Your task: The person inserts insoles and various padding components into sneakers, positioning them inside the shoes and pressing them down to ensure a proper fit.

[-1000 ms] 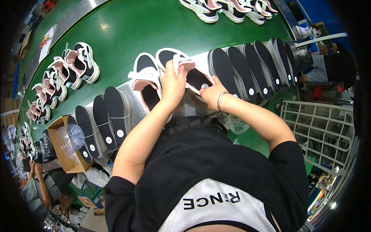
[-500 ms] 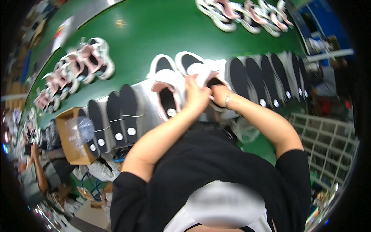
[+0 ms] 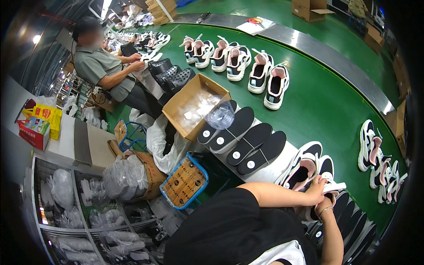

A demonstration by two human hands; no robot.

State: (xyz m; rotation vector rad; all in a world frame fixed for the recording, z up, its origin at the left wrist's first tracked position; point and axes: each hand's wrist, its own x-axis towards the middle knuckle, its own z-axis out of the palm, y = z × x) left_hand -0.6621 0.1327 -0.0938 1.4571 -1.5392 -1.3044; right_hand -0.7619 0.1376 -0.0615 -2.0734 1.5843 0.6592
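Observation:
Two white, black and pink sneakers lie side by side before me, toes away. My left hand grips the upper of the right-hand sneaker, fingers closed about its tongue and lace area. At the same shoe's opening is my right hand, with a bracelet on the wrist; its fingers curl at the collar, and their tips are hidden. Just left, untouched, stands the other sneaker with its pink lining showing. Black insoles with round white stickers lie to the left, some banded together. More insoles lie right of my hands.
Sneakers stand in a row across the green table, and others at right. A cardboard box with clear plastic pieces sits left, beside a stool. Further left, a co-worker handles a shoe.
The view has swung to the left, bringing the co-worker, the box and the shelves more fully into sight. Both my hands stay at the same sneaker.

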